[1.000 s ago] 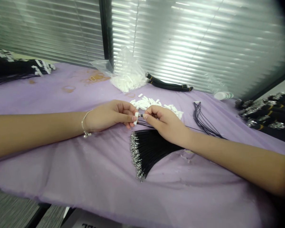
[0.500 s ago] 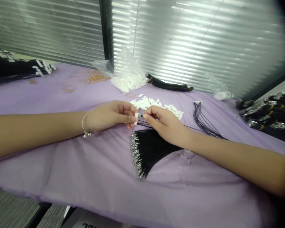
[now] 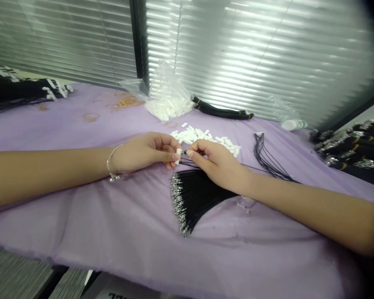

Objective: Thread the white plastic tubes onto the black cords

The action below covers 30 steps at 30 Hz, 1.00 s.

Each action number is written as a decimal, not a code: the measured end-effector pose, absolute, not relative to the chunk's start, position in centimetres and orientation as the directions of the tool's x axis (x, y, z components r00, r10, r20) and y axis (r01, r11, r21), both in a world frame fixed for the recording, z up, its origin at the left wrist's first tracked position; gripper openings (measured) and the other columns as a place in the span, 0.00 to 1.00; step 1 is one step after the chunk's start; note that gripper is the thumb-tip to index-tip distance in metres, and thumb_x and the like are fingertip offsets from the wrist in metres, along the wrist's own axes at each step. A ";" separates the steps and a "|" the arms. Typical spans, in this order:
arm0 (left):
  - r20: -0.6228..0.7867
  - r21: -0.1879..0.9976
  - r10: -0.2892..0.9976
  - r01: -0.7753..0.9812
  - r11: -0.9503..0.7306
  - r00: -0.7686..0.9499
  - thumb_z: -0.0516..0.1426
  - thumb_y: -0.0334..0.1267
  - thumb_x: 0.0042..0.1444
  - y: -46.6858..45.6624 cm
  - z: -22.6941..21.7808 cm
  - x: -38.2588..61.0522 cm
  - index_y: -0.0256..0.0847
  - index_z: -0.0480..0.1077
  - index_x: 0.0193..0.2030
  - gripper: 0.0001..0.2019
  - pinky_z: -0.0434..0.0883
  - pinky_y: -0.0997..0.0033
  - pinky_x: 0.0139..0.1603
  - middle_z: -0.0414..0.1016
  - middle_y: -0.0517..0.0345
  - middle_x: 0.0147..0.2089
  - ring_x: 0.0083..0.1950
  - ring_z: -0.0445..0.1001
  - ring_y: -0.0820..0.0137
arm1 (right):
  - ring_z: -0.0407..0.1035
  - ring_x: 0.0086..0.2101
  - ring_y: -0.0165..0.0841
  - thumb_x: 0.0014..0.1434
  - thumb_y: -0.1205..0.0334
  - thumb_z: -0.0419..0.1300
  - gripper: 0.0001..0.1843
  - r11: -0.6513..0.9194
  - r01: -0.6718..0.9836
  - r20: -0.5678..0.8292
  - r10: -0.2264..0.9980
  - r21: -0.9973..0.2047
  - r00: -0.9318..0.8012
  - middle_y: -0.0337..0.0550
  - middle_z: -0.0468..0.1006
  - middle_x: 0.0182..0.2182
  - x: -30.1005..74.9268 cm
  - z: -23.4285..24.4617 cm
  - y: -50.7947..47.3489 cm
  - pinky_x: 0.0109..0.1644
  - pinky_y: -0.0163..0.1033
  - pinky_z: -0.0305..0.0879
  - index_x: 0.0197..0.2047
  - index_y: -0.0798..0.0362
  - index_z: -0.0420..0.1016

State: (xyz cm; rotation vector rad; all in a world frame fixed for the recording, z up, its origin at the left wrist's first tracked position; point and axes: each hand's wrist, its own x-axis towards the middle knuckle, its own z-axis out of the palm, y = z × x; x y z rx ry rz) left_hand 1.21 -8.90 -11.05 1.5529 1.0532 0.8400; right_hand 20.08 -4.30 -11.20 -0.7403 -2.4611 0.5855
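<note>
Above the middle of the purple cloth (image 3: 118, 232) in your head view, your left hand (image 3: 145, 153) pinches a white plastic connector (image 3: 178, 156), your right hand (image 3: 217, 164) pinches a black cord (image 3: 184, 152) just beside it, their meeting point too small to make out, the fanned cord bundle (image 3: 195, 201) lies just below, and open cloth stretches to the near edge.

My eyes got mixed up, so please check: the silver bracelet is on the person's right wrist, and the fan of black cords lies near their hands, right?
No, the silver bracelet is on the left wrist, not the right, as the head view shows. The fan of black cords does lie near the left hand and right hand.

Bare forearms (image 3: 50, 176); thin silver bracelet (image 3: 109, 163) with small charm (image 3: 114, 177) on the left wrist (image 3: 120, 160)
</note>
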 end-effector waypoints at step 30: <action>-0.009 0.928 0.940 0.354 -0.120 0.341 0.56 0.32 0.51 -9.0 -10.9 1.5 0.33 0.64 0.32 0.05 0.68 0.74 0.33 0.69 0.59 0.26 0.28 0.68 0.76 | 0.60 0.29 0.27 0.59 0.63 0.49 0.10 0.851 0.396 0.422 0.517 -0.344 -0.745 0.39 0.68 0.26 20.0 -11.9 -4.2 0.34 0.33 0.53 0.29 0.56 0.65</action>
